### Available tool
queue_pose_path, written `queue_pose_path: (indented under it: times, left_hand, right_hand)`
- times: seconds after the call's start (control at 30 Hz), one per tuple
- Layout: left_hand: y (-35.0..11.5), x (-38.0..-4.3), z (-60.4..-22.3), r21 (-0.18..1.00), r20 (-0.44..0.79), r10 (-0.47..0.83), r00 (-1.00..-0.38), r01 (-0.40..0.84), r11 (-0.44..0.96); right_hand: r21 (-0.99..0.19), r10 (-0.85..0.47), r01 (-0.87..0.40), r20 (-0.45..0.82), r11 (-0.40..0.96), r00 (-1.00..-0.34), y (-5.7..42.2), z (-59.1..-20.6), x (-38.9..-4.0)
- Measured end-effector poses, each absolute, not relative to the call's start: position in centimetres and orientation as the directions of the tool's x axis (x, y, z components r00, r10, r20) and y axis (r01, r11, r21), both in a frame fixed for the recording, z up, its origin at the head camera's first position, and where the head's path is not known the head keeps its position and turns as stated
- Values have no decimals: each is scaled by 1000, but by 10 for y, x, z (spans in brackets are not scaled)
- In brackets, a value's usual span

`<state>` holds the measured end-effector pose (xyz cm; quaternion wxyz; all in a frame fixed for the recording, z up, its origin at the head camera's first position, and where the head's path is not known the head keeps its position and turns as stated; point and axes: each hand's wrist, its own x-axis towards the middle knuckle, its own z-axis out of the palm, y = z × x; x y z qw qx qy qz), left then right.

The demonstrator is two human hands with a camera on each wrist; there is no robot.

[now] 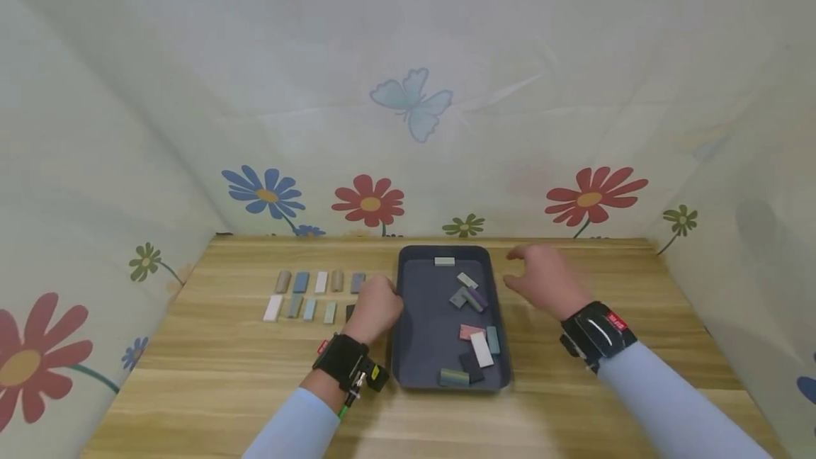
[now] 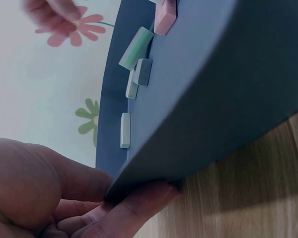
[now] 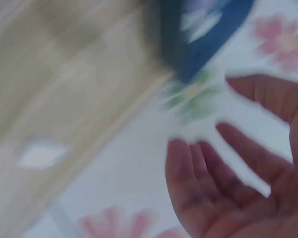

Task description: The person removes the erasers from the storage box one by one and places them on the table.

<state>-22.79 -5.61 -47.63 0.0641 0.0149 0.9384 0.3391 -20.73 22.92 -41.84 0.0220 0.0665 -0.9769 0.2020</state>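
A dark blue-grey tray [image 1: 421, 317] stands in the middle of the wooden table. My left hand [image 1: 377, 309] pinches its left rim, with thumb and fingers on either side of the wall [image 2: 203, 94] in the left wrist view. Inside lie several small eraser-like blocks: a white one [image 1: 482, 350], a pink one [image 1: 470, 331], a purple one [image 1: 477, 297] and a green striped one [image 1: 455, 377] among them. Just beyond the tray's right side hovers my right hand [image 1: 548, 280], fingers loosely bent and spread from the thumb, holding nothing.
Left of the tray, more small blocks lie in two rows, including a white block [image 1: 273, 308] and a blue block [image 1: 301, 282]. A dark block [image 1: 350, 312] is partly hidden by my left hand. Flowered cloth walls [image 1: 293, 119] enclose the table [image 1: 210, 374] at back and sides.
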Motion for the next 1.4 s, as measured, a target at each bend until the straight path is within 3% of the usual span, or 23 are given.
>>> queue_pose_path:
  times: [0.2, 0.4, 0.67, 0.97, 1.17, 1.4]
  left_hand:
    - [-58, -230, -474, 643, -113, 82, -990, -10, 765]
    - [-59, -229, -478, 656, -86, 87, -992, 10, 755]
    - [-57, -226, -478, 655, -118, 85, -989, -13, 756]
    - [-58, -227, -476, 657, -108, 65, -992, -22, 753]
    - [-59, -229, -475, 663, -99, 60, -993, -20, 749]
    - [-60, -227, -478, 670, -88, 80, -993, 1, 742]
  right_hand:
    - [-440, -444, -359, -106, 823, -890, 157, -412, -173]
    - [-448, -620, -483, -232, 752, -750, 131, -434, -160]
    - [-412, -630, -507, -255, 757, -733, 126, -456, -160]
    - [-383, -592, -468, -332, 796, -734, 117, -448, -155]
    - [-352, -603, -501, -309, 791, -735, 117, -448, -155]
    - [-478, -647, -488, -255, 731, -719, 126, -447, -159]
